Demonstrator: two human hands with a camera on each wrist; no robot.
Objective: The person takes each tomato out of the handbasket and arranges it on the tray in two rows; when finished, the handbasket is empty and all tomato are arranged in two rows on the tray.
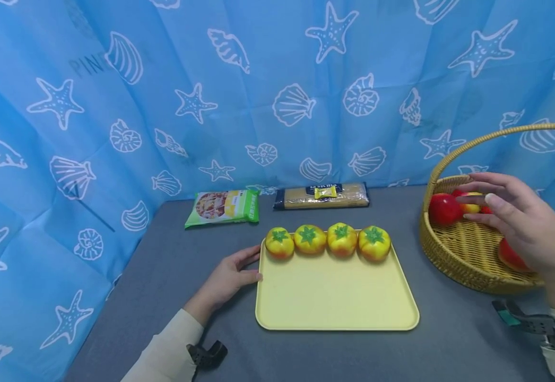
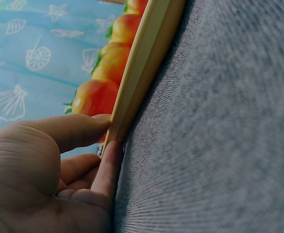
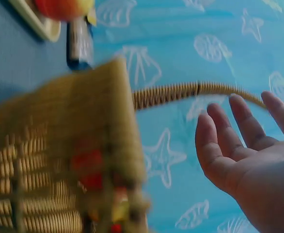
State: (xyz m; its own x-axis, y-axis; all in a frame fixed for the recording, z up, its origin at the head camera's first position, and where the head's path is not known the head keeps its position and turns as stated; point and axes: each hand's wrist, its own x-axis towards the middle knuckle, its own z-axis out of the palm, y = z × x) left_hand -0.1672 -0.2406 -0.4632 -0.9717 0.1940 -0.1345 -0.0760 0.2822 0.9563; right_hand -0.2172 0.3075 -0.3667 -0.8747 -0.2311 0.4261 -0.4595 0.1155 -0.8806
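My left hand (image 1: 230, 277) is at the left edge of a pale yellow tray (image 1: 337, 300). In the left wrist view its thumb lies on the rim and its fingers (image 2: 108, 167) on the outer side, pinching the edge. Several yellow-red tomato-like fruits (image 1: 310, 240) with green leafy tops stand in a row along the tray's far side. Over the wicker basket (image 1: 430, 252) at the right hovers my right hand (image 1: 526, 223), fingers apart and loosely bent, holding nothing. Inside the basket are red fruits (image 1: 444, 209) and a yellow-red one (image 1: 471, 204), partly hidden by the hand.
A green and white food packet (image 1: 227, 207) lies at the back left of the grey table (image 1: 163, 276). Beside it is a pack of noodles (image 1: 301, 197) with a small yellow wrapped piece (image 1: 325, 192) on top. The basket's tall handle (image 1: 492, 137) arches above it; a blue curtain (image 1: 258, 95) hangs behind.
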